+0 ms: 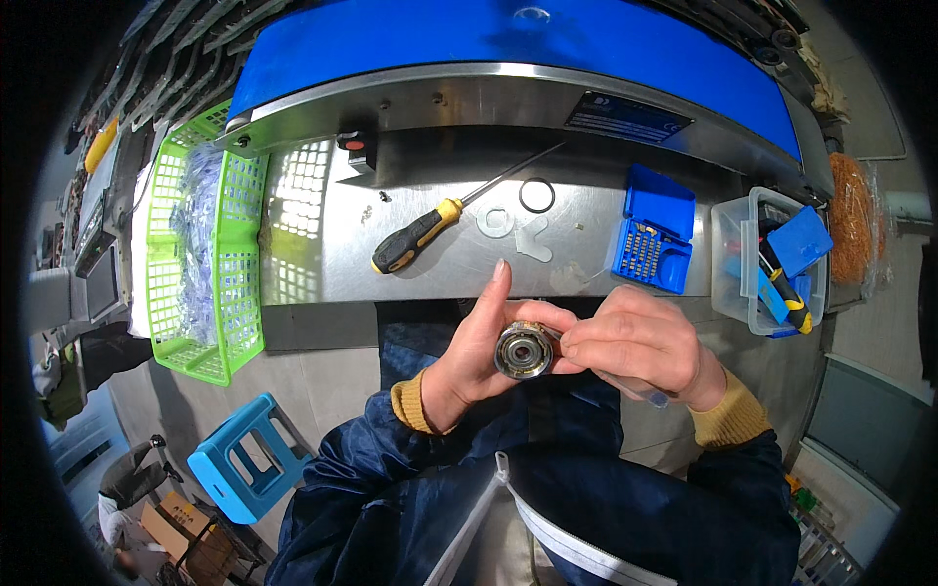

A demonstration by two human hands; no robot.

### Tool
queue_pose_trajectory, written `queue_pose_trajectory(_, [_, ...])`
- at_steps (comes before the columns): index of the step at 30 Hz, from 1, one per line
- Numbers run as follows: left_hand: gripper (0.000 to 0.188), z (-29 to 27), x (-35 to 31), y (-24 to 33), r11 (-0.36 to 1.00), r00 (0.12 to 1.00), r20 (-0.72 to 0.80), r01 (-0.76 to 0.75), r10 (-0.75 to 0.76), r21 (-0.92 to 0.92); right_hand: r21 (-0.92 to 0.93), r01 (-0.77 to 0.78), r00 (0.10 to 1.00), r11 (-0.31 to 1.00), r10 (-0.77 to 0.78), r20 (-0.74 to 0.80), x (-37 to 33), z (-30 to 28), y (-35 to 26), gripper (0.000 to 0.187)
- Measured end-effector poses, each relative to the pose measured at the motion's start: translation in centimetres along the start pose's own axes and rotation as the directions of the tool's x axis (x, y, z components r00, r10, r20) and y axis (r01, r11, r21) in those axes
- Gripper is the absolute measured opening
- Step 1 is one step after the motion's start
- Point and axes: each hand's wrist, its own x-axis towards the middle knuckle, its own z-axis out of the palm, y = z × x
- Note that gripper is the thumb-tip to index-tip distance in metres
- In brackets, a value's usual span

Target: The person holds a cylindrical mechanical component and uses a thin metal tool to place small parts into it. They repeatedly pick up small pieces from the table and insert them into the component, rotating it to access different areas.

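Observation:
My left hand (478, 347) is wrapped round a round metal part (523, 353) with a bearing-like ring and a hole in its middle. Its thumb points up, away from the part. My right hand (640, 342) is closed beside it, with the fingertips at the part's right edge. A slim tool with a clear, blue-tipped handle end (653, 396) sticks out below the right palm; the rest of it is hidden. Beyond my hands, on the metal bench, lie a yellow-and-black screwdriver (418, 237), a black rubber ring (536, 194), a flat washer (495, 222) and a small grey plate (532, 239).
An open blue bit case (657, 230) lies at the right of the bench (332, 278). Past it stands a clear bin (741, 259) of tools. A green basket (217, 332) holding plastic bags is on the left. A blue-fronted machine (508, 39) spans the back. Below left is a blue stool (234, 469).

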Motion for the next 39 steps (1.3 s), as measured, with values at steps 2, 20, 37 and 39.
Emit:
queue_pose_trajectory(2, [0.093, 0.03, -0.04, -0.07, 1.0, 1.0, -0.017, 0.004, -0.004, -0.019, 0.015, -0.009, 1.0, 1.0, 0.009, -0.014, 0.05, -0.07, -0.05, 0.021])
queue_pose_trajectory(20, [0.095, 0.24, -0.11, -0.02, 0.999, 0.993, -0.113, 0.031, -0.032, -0.013, 0.068, -0.091, 0.996, 0.994, 0.092, -0.021, -0.11, -0.59, 0.3, 0.026])
queue_pose_trajectory(37, [0.095, 0.02, -0.1, -0.02, 0.999, 0.994, -0.102, 0.033, -0.035, -0.021, 0.092, -0.102, 0.995, 0.991, 0.102, 0.001, 0.03, -0.74, 0.29, 0.027])
queue_pose_trajectory(39, [0.094, -0.01, -0.13, 0.01, 0.999, 0.995, -0.097, 0.033, -0.035, -0.026, 0.087, -0.106, 0.994, 0.991, 0.106, 0.004, 0.04, -0.9, 0.23, 0.025])
